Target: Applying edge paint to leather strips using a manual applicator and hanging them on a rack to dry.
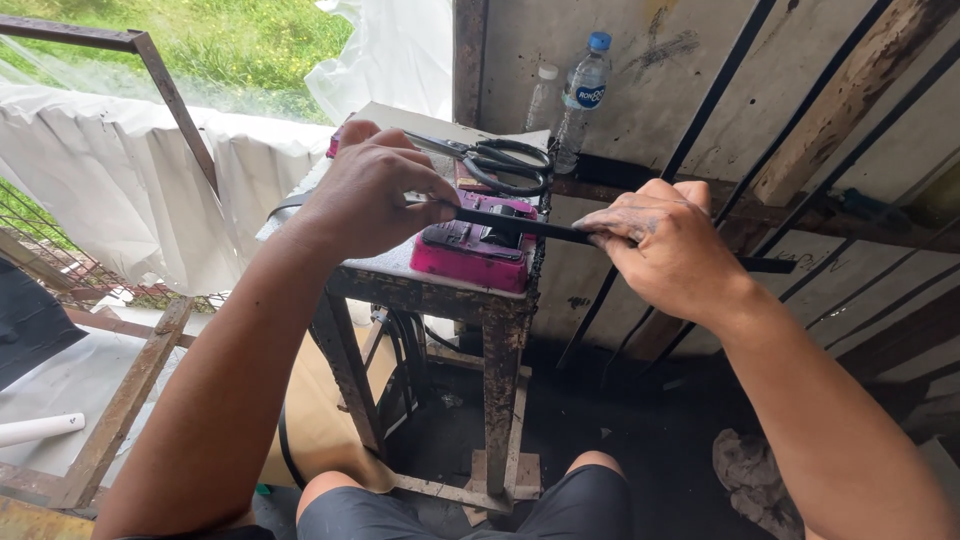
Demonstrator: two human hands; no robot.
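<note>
A person sits at a small rusty metal stand (500,330), holding a thin black strip (520,226) stretched between both hands. The strip's long axis runs from about ten o'clock to four o'clock, passing over a flat magenta device (470,252) on the stand top. The left hand (365,195) pinches the strip's ten o'clock end, thumb and forefinger pressed together on it, the other fingers curled. The right hand (665,245) grips it toward four o'clock, fingers folded over the top and grimy with dark smudges; a loose tail of strip sticks out beyond that hand. Both hands are about equally near the device, one on each side.

The strip looks flat, matte and flexible, like rubber or strapping. At twelve o'clock behind the device lie large scissors (495,163) with black handles. Farther back stands a clear plastic bottle (582,95) with a blue cap, against a stained, weathered wall (620,120).
</note>
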